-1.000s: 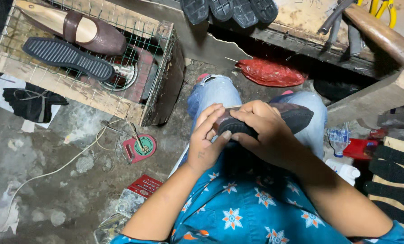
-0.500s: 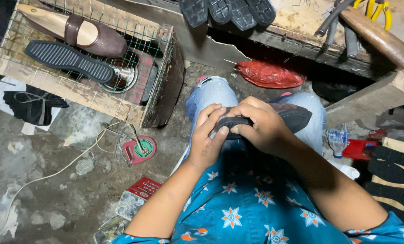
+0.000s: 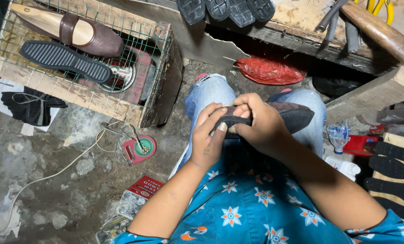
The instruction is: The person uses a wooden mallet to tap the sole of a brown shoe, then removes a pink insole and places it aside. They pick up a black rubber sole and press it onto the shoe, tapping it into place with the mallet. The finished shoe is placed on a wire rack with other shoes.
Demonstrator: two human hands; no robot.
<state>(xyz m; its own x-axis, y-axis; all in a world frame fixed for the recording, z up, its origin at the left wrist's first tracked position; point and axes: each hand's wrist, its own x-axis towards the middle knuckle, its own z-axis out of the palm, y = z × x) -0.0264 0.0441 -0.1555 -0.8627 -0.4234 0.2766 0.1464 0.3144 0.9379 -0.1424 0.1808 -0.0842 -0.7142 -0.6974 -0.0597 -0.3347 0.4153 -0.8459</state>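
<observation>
I hold a dark shoe with a black ribbed sole across my lap, over my jeans-clad knees. My left hand grips its near end, thumb pressed on the sole's edge. My right hand wraps over the middle of the shoe, fingers curled on top, hiding most of it. Only the toe part shows, past my right hand.
A wire-mesh wooden crate at left carries a brown shoe on a last and a black sole. Several soles line the bench above, tools to the right. Red bag, stacked soles, small bottles.
Both hands have shifted slightly along the shoe, the left thumb now pressing its sole edge; the shoe stays on my lap.
</observation>
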